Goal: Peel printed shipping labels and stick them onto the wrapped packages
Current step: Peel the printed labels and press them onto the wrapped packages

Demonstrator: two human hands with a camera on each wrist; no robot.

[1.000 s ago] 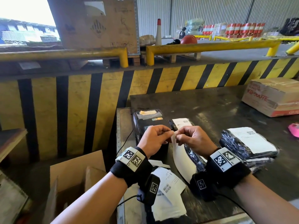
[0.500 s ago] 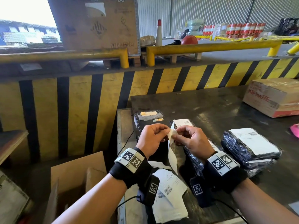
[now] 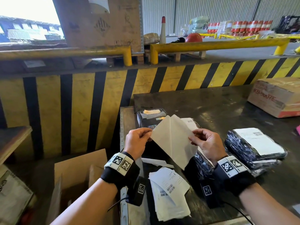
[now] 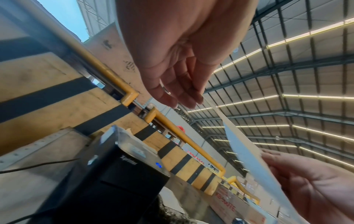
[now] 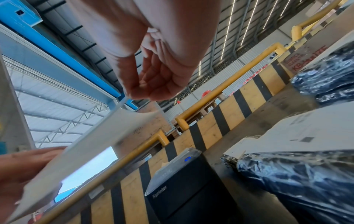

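Table [image 3: 227, 108] carries wrapped packages [image 3: 253, 148] at 3 o'clock of the hands, printer [image 3: 146, 117] at 12. Label [image 3: 172, 140] is held mid-air, partly peeled. Left hand [image 3: 138, 143] pinches one sheet, right hand [image 3: 206, 143] pinches the other.

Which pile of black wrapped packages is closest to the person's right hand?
The black wrapped packages just under the right hand, partly hidden by the wrist. The other stack lies farther right and shows a white label on top.
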